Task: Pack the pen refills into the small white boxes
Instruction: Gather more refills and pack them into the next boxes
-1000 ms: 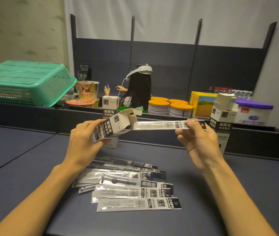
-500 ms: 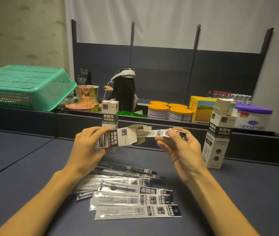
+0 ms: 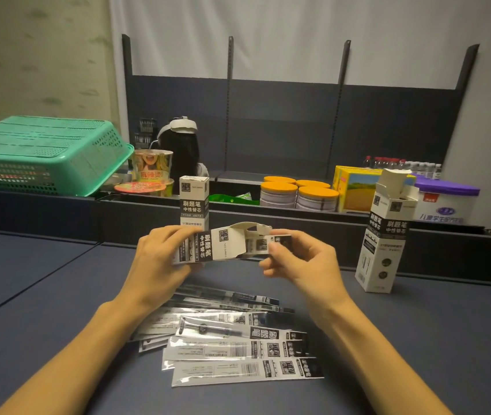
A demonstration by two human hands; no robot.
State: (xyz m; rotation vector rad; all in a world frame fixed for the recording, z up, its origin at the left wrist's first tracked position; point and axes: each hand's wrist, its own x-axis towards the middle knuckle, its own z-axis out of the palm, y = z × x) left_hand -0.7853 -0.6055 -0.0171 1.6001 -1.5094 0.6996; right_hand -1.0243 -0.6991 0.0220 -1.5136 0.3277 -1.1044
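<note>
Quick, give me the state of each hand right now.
Left hand: grips the small white box, held sideways.
Right hand: pinches the end of a refill packet at the box's open mouth.

Both bare forearms reach forward; the left hand (image 3: pixel 160 259) is curled in a grip, the right hand (image 3: pixel 301 262) pinches with thumb and fingertips.

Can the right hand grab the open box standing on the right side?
Probably yes, but not right now. The right hand pinches a refill going into the box the left hand holds. Nothing stands between it and the open box.
</note>
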